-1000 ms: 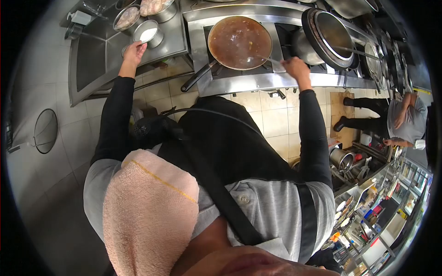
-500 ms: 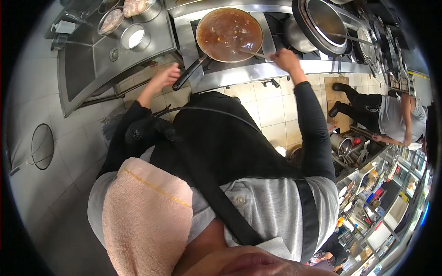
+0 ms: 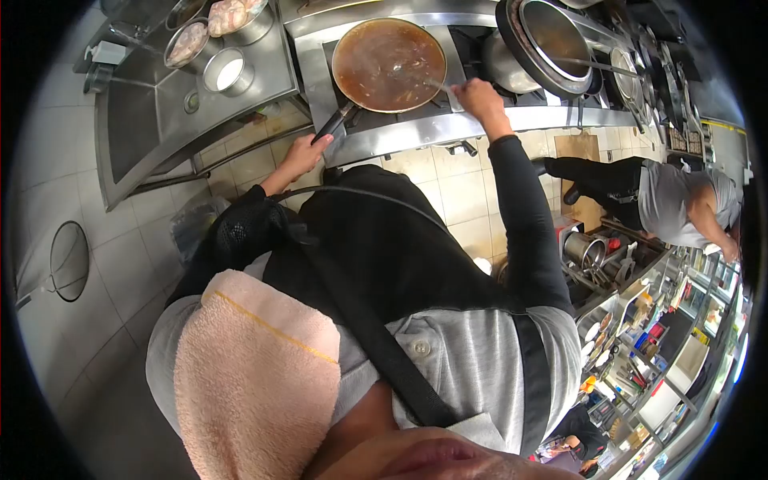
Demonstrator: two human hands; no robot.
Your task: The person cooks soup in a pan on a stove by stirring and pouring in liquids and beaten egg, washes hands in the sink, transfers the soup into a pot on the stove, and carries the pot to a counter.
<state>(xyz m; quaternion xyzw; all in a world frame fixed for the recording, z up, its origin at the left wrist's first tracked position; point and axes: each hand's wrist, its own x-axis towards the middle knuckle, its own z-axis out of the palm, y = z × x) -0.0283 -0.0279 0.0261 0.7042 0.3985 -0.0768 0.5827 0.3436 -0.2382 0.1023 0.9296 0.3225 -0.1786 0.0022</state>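
Observation:
A frying pan (image 3: pixel 346 110) full of brown, steaming sauce (image 3: pixel 384 60) sits on the stove. My left hand (image 3: pixel 302 156) is closed around the end of its black handle (image 3: pixel 333 124). At the pan's right rim, my right hand (image 3: pixel 482 104) grips a long-handled utensil (image 3: pixel 438 84). Its shaft slants into the sauce; its head is submerged or blurred, so I cannot tell its kind. Small bits float in the sauce.
Left of the stove is a steel sink (image 3: pixel 152 128) with a metal pot of white liquid (image 3: pixel 228 74) and bowls of raw meat (image 3: pixel 190 44). Stacked pans (image 3: pixel 552 52) stand right of the pan. A co-worker (image 3: pixel 680 200) is at far right. A strainer (image 3: pixel 70 262) hangs at left.
My left hand has moved from beside the pan handle onto it and closed. My right hand still holds the utensil in the sauce, its shaft shifted slightly. The co-worker's arm and legs have moved.

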